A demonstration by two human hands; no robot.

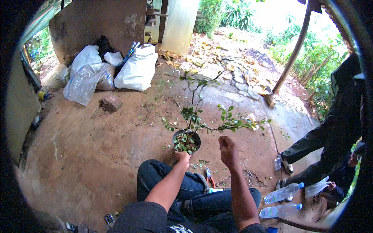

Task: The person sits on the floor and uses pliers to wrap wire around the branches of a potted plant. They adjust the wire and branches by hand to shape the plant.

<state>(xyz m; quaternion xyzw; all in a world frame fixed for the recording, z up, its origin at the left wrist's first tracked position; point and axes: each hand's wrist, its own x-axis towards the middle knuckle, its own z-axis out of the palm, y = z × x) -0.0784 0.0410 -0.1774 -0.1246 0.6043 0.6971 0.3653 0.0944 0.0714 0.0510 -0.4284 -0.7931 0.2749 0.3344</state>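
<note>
A small potted tree point(191, 119) stands in front of me, its thin trunk rising from a round dark pot point(199, 144). One leafy branch reaches out to the right. Cut leaves lie on the soil inside the pot. My left hand point(182, 156) is closed on the pot's near rim. Just below the right-hand branch, my right hand point(229, 150) is raised with its fingers pressed together; whether anything is between them is too small to tell. Pliers with red handles point(210, 178) lie on the ground by my crossed legs, below and between both hands.
White sacks point(136, 69) and a clear plastic bag point(86, 83) sit by the wall, with a broken brick point(111, 103) nearer. At right are plastic bottles point(283, 193), a standing person's legs point(316, 143) and another person's hand point(331, 186). A wooden post point(291, 58) leans farther back.
</note>
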